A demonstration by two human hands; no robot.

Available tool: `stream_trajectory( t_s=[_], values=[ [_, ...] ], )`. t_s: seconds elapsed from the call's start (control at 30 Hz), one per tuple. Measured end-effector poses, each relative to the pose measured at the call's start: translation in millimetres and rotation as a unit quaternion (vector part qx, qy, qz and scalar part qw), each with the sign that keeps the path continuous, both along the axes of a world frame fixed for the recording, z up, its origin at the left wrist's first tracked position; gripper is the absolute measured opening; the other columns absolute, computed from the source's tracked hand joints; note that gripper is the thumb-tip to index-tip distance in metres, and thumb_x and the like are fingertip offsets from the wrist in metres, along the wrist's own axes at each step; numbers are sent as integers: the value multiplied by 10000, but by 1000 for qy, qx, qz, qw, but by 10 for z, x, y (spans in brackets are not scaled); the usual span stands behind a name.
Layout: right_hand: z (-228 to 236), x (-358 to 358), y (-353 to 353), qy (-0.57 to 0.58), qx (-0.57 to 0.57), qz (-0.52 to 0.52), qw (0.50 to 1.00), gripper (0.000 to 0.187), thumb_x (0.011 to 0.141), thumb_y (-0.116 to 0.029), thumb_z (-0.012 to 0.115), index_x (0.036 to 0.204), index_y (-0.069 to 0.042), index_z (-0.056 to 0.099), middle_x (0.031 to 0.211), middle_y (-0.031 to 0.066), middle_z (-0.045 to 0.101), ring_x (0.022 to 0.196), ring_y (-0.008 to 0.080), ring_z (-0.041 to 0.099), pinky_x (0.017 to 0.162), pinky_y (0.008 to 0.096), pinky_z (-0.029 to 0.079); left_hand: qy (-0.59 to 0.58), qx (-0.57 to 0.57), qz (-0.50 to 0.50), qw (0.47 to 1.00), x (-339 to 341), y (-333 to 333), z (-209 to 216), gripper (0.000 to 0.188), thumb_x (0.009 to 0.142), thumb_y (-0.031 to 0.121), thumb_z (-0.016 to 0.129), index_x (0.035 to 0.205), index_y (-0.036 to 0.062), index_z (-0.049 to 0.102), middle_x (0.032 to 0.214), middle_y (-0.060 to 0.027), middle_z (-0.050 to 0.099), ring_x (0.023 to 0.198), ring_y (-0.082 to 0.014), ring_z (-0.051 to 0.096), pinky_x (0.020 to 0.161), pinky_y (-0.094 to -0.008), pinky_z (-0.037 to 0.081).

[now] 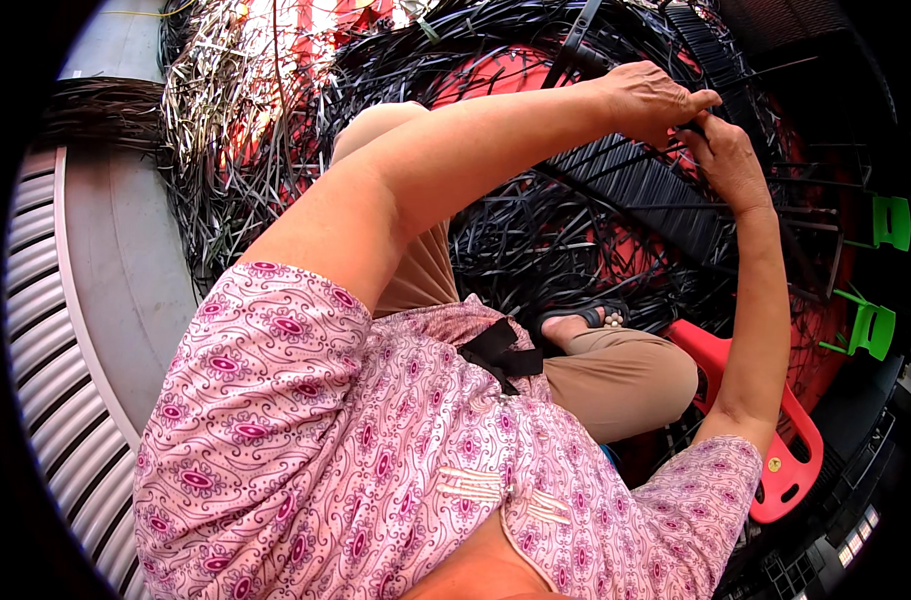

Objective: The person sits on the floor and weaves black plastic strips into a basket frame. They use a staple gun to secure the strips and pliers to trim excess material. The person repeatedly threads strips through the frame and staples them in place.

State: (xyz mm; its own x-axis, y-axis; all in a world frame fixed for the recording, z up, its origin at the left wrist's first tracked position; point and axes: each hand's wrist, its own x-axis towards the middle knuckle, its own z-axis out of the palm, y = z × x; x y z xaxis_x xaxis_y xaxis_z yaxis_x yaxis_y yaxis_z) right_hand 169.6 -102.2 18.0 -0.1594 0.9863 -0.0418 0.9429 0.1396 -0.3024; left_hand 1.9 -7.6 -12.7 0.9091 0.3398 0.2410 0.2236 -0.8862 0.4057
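My left hand (647,100) reaches across to the upper right, its fingers closed beside the fingertips of my right hand (727,165). Both hands pinch at what looks like a black plastic strip (689,128); most of it is hidden by the fingers. Just below them is a black frame with a panel of close-set black strips (630,185), tilted in front of my legs. A dark bar (575,40) of the frame rises behind my left hand.
Loose black strips (515,235) lie heaped over a red surface (495,75). A red plastic seat with a handle slot (790,465) is at my right. Two small green chairs (872,328) appear at far right. Metal slats (45,330) run along the left. My sandalled foot (570,325) rests among the strips.
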Motion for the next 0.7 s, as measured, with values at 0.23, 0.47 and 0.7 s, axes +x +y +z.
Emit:
stream_trajectory(
  t_s=[0.23, 0.47, 0.7],
  values=[
    [-237, 89, 13, -7, 22, 11, 1000, 290, 948, -259, 591, 1155, -59, 561, 898, 211, 669, 829, 435, 633, 709, 518, 489, 54, -3, -9, 999, 37, 15, 47, 909, 719, 239, 795, 1490, 137, 324, 1044, -116, 709, 937, -285, 693, 739, -362, 558],
    [-244, 110, 142, -19, 47, -21, 998, 300, 953, -307, 591, 1133, -69, 572, 863, 199, 669, 813, 413, 644, 683, 491, 495, 10, -6, -46, 999, 104, 215, -24, 833, 733, 287, 798, 1453, 129, 410, 1093, -102, 688, 1020, -279, 664, 827, -358, 529],
    [247, 772, 729, 153, 21, -70, 986, 215, 968, -220, 615, 1086, -42, 639, 719, -15, 556, 630, 94, 489, 592, 252, 387, -326, 62, 14, 943, -553, 662, 55, 354, 863, 406, 685, 1054, 109, 712, 860, -67, 668, 855, -215, 666, 758, -334, 501]
  ],
)
